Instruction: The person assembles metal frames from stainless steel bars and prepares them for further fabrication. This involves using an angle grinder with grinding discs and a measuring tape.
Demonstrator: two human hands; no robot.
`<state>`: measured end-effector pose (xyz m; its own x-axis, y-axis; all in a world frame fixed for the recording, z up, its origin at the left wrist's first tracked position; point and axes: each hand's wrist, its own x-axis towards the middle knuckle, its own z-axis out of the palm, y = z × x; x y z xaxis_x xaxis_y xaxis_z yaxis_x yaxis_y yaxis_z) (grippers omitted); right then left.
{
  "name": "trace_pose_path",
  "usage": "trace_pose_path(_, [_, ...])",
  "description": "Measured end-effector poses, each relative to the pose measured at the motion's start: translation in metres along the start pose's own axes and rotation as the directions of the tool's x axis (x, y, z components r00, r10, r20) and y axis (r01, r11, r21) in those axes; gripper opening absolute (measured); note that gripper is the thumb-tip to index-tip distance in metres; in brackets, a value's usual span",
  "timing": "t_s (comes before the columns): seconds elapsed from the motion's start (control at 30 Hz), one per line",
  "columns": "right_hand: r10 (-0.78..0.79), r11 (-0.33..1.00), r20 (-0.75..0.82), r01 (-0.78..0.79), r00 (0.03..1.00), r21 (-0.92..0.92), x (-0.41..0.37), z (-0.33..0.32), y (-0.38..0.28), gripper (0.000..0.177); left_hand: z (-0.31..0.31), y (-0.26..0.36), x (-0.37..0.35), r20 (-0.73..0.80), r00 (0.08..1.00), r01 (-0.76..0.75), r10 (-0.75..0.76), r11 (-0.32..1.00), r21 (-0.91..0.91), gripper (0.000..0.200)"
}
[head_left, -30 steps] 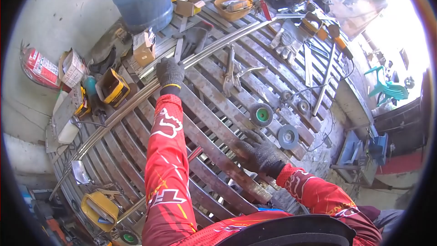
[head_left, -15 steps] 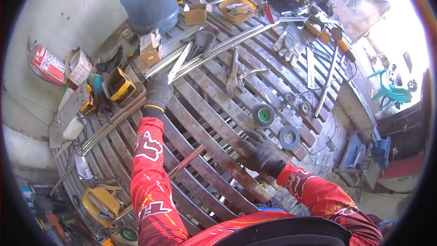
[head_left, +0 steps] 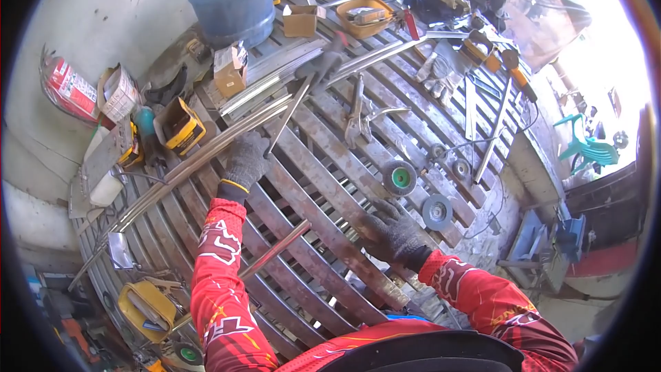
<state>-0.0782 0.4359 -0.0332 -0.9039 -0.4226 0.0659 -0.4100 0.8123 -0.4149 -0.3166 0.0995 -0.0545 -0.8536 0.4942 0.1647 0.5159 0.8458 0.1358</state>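
My left hand (head_left: 246, 160), in a grey knit glove, is closed on the near end of a narrow flat metal strip (head_left: 289, 118). The strip slants up and away, its far end next to a dark work glove (head_left: 321, 69) that looks blurred. Beside my left hand run long thin metal bars (head_left: 206, 139). My right hand (head_left: 394, 231), also gloved, rests on the slatted metal bench (head_left: 323, 179) with fingers apart and nothing held. Just beyond it lie a green-centred wheel (head_left: 399, 178) and a grey disc (head_left: 437, 211). Locking pliers (head_left: 358, 120) lie between the hands, farther off.
Along the back are a blue bucket (head_left: 231, 5), a cardboard box (head_left: 230, 70) and a yellow tray (head_left: 365, 16). A red fire extinguisher (head_left: 72, 91) is by the left wall. An angle grinder (head_left: 518, 72) with its cord lies far right. A tube (head_left: 279, 246) crosses the slats.
My left hand has drawn the metal strip toward me and to the right, off the long bars. The dark glove has shifted right. My right hand has stayed in place.
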Motion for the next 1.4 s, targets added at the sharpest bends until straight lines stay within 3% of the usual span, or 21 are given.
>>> trace_pose_path(0.07, [0.002, 1.0, -0.01, -0.002, 1.0, -0.012, -0.002, 0.002, 0.001, 0.061, 0.007, -0.008, -0.005, -0.157, 0.983, -0.104, 0.098, 0.994, -0.034, 0.019])
trace_pose_path(0.1, [0.0, 1.0, -0.009, 0.0, 1.0, -0.007, -0.002, 0.002, 0.001, 0.061, 0.011, -0.011, -0.007, -0.157, 0.983, -0.103, 0.097, 0.994, -0.036, 0.019])
trace_pose_path(0.17, [0.0, 1.0, -0.01, 0.0, 1.0, -0.009, -0.001, 0.0, 0.002, 0.062, -0.007, 0.0, -0.004, 0.007, 0.999, 0.042, -0.041, 0.995, -0.091, 0.018])
trace_pose_path(0.2, [-0.013, 1.0, -0.01, 0.013, 1.0, -0.003, 0.0, 0.0, 0.002, 0.062, -0.017, 0.006, 0.0, 0.005, 0.999, 0.038, -0.037, 0.995, -0.094, 0.018])
trace_pose_path(0.27, [-0.022, 1.0, -0.01, 0.022, 1.0, 0.002, 0.001, -0.001, 0.002, 0.062, -0.038, 0.012, 0.016, -0.032, 0.984, 0.161, -0.175, 0.951, -0.264, 0.019])
trace_pose_path(0.4, [-0.021, 1.0, -0.001, 0.021, 1.0, -0.006, 0.001, -0.004, -0.003, 0.062, -0.034, -0.006, 0.07, -0.184, 0.966, 0.131, -0.182, 0.958, -0.257, 0.021])
trace_pose_path(0.53, [-0.032, 0.999, -0.014, 0.032, 0.999, -0.003, 0.002, -0.001, 0.0, 0.059, 0.012, -0.045, 0.111, -0.303, 0.923, 0.203, -0.238, 0.969, -0.142, 0.02])
trace_pose_path(0.67, [-0.057, 0.998, -0.037, 0.056, 0.998, -0.031, 0.001, -0.001, 0.004, 0.061, 0.023, -0.043, 0.132, -0.214, 0.897, 0.414, -0.385, 0.904, 0.106, 0.023])
trace_pose_path(0.9, [-0.018, 1.0, -0.09, 0.02, 0.996, 0.021, 0.0, -0.001, 0.004, 0.065, 0.033, -0.061, 0.152, -0.165, 0.919, 0.394, -0.359, 0.836, 0.382, 0.016])
trace_pose_path(1.03, [-0.002, 1.0, -0.077, 0.004, 0.997, 0.028, -0.003, 0.008, 0.008, 0.066, 0.027, -0.06, 0.152, -0.184, 0.893, 0.448, -0.411, 0.851, 0.274, 0.015])
trace_pose_path(1.23, [-0.009, 1.0, -0.073, 0.009, 0.997, 0.008, -0.002, 0.004, 0.007, 0.068, 0.04, -0.062, 0.155, -0.228, 0.848, 0.528, -0.479, 0.801, 0.281, 0.017])
trace_pose_path(1.33, [-0.006, 1.0, -0.074, 0.008, 0.997, 0.023, 0.0, 0.001, 0.004, 0.068, 0.06, -0.079, 0.154, -0.259, 0.925, 0.372, -0.279, 0.808, 0.457, 0.018])
trace_pose_path(1.4, [-0.01, 1.0, -0.083, 0.012, 0.997, 0.022, 0.002, 0.0, 0.003, 0.067, 0.03, -0.042, 0.143, -0.312, 0.847, 0.512, -0.43, 0.817, 0.265, 0.019])
